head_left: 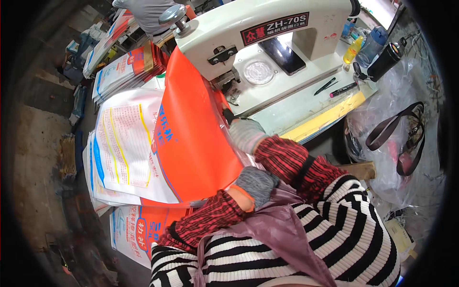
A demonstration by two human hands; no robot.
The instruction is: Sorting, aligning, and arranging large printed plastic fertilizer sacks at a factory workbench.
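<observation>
An orange and white woven sack (198, 148) with blue print lies with its upper edge at the sewing head of a white industrial sewing machine (330, 36). My right hand (246, 133), in a grey glove with dark fingertips, grips the sack's right edge just below the sewing head. Nearer to me, my left hand (258, 185), in a dark grey glove, is closed at the sack's lower right edge. Its fingers are partly hidden. The sack's white printed face spreads to the left over other sacks.
Stacks of printed sacks (126, 71) stand at the far left, beyond them a person in grey (146, 16). On the machine table lie a phone (283, 55), a clear round disc (258, 71) and pens (343, 90). Bottles (373, 47) and a black flask (385, 62) stand right.
</observation>
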